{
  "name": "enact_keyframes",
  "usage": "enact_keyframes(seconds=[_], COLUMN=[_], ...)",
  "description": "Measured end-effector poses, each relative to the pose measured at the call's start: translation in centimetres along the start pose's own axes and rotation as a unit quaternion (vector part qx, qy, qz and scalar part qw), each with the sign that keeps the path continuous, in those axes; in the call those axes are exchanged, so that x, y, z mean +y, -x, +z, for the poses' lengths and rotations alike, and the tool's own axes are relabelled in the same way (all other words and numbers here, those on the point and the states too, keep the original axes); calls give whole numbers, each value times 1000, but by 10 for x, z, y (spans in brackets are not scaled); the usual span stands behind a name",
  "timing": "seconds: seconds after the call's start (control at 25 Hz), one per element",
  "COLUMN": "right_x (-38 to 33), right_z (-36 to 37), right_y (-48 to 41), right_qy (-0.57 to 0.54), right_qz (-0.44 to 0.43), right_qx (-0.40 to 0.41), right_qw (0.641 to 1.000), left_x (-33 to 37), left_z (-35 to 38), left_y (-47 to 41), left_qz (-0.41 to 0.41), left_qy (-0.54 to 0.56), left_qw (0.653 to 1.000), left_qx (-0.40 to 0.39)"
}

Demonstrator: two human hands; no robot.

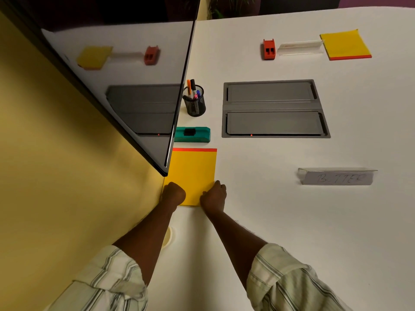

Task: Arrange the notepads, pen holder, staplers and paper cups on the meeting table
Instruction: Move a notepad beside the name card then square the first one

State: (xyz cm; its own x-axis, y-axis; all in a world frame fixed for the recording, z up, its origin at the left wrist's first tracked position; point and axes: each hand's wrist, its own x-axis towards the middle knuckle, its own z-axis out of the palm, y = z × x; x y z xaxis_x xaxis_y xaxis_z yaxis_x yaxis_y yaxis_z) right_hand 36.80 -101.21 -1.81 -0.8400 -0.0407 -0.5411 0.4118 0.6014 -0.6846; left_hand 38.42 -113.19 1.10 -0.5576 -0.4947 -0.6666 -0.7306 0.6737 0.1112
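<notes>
- Left hand and right hand are both curled tight, each gripping a near corner of the yellow notepad.
- The notepad lies flat on the worktop, reaching ahead from between the hands.
- Step, as I judge it: squaring this notepad into its spot.
- Green stapler sits just ahead of the notepad's red top edge, not touching it; pen holder is further ahead.
- Do it well: slide flat, push evenly with both hands, keep the red edge parallel to the stapler, and stop short of it.
- Dark screen overhangs the notepad's left side, so mind the left knuckles.
- Paper cup is half hidden under the left forearm; pulling back could knock it.
</notes>
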Motion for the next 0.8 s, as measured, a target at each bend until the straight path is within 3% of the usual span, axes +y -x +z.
enact_keyframes(seconds=[0.04,0.08,0.16,0.24,0.28,0.4,0.44,0.56,0.6,0.68,0.72,0.8], right_x=[1,2,4,5,5,0,-2,-5,-3,1,5,15], right_z=[-1,-1,-3,-4,-5,-6,-6,-10,-13,-21,-26,-37], right_y=[1,2,5,9,12,20,21,26,28,34,37,44], right_qy=[-4,-4,-3,-10,-11,-12,-14,13,29,63,85,128], right_qz=[-6,-13,-25,-35,-39,-38,-34,-12,-11,-24,-43,-88], right_qx=[6,11,18,23,22,2,-8,-20,-17,-8,-1,18], right_qw=[1000,1000,1000,999,999,999,999,1000,999,998,995,988], left_x=[2,7,10,10,7,1,0,-6,-1,7,9,21], left_z=[4,0,3,4,6,9,10,10,7,9,15,23], left_y=[-9,-3,-5,-5,-4,-6,-4,6,11,27,30,48], left_qz=[-3,-33,-39,-9,-6,-62,-54,41,39,20,33,49], left_qy=[75,80,49,-92,-87,98,107,-43,-7,170,177,139], left_qw=[997,996,998,995,996,993,993,998,999,984,979,984], left_qx=[23,13,-5,-31,-29,-15,-9,-38,-24,51,92,105])
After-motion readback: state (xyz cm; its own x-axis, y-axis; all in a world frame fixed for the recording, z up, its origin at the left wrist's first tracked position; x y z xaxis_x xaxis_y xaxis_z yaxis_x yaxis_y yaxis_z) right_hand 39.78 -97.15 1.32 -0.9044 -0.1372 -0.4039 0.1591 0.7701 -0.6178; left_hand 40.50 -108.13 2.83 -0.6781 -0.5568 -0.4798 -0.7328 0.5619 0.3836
